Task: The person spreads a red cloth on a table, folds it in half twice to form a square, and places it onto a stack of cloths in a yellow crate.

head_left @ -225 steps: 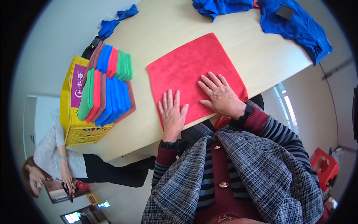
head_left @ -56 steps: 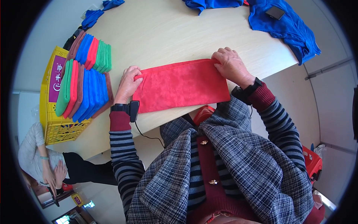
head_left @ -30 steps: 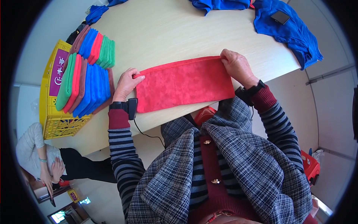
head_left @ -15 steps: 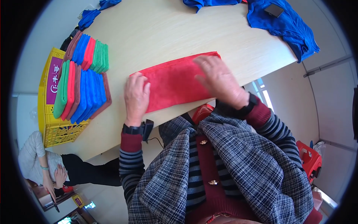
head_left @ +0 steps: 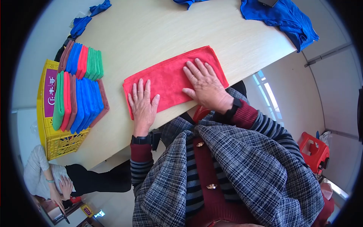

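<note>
A folded red cloth [head_left: 171,84] is lying on the desk [head_left: 151,30] at the centre of the frame. The left hand [head_left: 143,108] is resting palm-down on its left end, fingers spread; the right hand [head_left: 206,87] is resting likewise on its right part, fingers spread wide. Green, red, brown and blue folded cloths [head_left: 86,100] are standing in a yellow crate [head_left: 48,128] at the frame's left. A blue cloth [head_left: 280,19] is lying at the upper right.
</note>
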The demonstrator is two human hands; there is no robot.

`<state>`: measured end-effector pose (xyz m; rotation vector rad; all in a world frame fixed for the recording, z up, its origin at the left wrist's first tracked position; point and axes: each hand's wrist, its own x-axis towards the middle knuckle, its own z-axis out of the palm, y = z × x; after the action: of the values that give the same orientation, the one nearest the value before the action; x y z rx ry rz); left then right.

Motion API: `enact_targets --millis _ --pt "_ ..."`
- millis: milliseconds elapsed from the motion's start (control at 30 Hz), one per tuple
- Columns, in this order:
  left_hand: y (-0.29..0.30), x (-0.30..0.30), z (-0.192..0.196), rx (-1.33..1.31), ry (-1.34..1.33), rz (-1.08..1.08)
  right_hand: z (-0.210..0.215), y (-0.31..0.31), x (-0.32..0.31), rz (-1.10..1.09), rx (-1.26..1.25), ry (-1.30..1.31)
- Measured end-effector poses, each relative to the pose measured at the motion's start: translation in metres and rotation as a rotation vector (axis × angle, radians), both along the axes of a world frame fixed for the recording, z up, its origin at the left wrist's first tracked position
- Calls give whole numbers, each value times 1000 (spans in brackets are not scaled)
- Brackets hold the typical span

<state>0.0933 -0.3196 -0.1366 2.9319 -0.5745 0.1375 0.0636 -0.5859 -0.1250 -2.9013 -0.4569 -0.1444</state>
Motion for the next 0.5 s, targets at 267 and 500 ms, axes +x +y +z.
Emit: enact_targets --millis 267,500 --pt "39 -3 -10 -57 53 141 -12 -30 -1 -112 9 -36" --pt "46 -5 0 84 37 228 -8 -44 10 -154 32 -39"
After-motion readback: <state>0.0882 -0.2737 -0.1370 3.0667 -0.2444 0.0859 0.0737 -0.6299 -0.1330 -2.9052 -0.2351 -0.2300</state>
